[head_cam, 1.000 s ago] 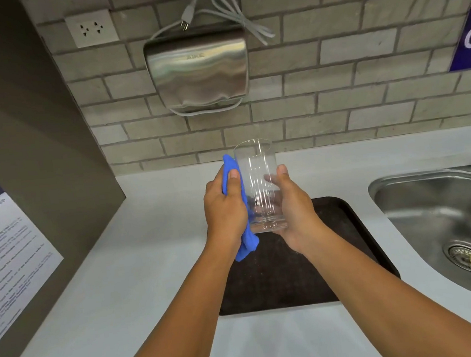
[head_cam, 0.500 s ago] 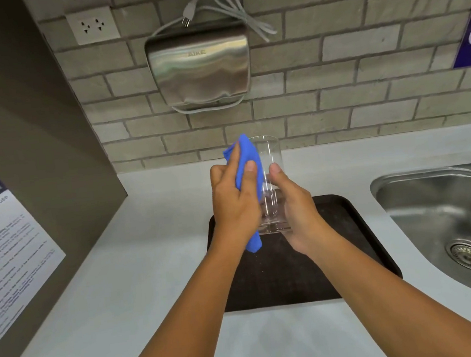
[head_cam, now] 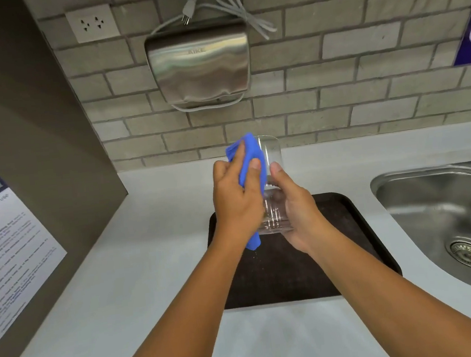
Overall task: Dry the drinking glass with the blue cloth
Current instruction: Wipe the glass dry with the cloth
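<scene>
Drinking glass (head_cam: pixel 271 174): clear, held upright in the air between both hands, above the near-left part of a dark tray (head_cam: pixel 349 224). Right hand (head_cam: pixel 298 209) is wrapped around the lower half of the glass from its right side, thumb pointing up along the near wall; the base of the glass sits against the palm. Left hand (head_cam: pixel 237 204) is closed on the blue cloth (head_cam: pixel 250 153) and presses it against the left side of the glass, thumb and fingers laid over the fabric. Cloth rises past the fingertips to the level of the rim; a short tail hangs below the heel of the left hand. Tray lies flat on a pale countertop (head_cam: pixel 151 274) beneath both wrists. Right of the right hand, well apart, a steel sink (head_cam: pixel 436 215) is set into the countertop. Beyond the hands, a steel hand dryer (head_cam: pixel 199 65) is mounted on the brick wall (head_cam: pixel 336 95), its unplugged cord looped on top. A wall socket (head_cam: pixel 93 23) sits to the dryer's left.
</scene>
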`<action>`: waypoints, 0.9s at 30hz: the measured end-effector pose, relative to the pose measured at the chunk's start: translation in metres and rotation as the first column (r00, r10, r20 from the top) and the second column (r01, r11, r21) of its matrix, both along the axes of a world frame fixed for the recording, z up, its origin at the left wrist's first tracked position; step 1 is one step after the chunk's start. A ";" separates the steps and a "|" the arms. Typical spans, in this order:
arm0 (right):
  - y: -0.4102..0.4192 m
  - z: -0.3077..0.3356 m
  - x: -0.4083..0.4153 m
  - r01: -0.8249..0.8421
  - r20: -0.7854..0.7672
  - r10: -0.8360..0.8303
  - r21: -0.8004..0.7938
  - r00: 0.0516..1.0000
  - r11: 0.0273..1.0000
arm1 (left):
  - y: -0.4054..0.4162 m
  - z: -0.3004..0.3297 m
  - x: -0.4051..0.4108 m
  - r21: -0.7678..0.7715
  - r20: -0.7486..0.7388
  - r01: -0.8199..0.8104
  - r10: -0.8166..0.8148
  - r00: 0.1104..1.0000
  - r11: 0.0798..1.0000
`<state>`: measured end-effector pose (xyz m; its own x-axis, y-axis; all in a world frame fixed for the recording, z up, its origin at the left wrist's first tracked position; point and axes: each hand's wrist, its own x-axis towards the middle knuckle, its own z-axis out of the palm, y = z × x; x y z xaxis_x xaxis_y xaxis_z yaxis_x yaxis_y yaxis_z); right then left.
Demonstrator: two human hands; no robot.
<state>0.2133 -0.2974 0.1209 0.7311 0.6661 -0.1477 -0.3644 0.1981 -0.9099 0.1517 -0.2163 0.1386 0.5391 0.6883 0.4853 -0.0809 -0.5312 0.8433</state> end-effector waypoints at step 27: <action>0.001 -0.005 -0.002 0.067 0.137 -0.058 -0.065 0.989 0.996 | -0.016 -0.014 -0.006 0.108 0.055 -0.036 0.031 0.998 0.993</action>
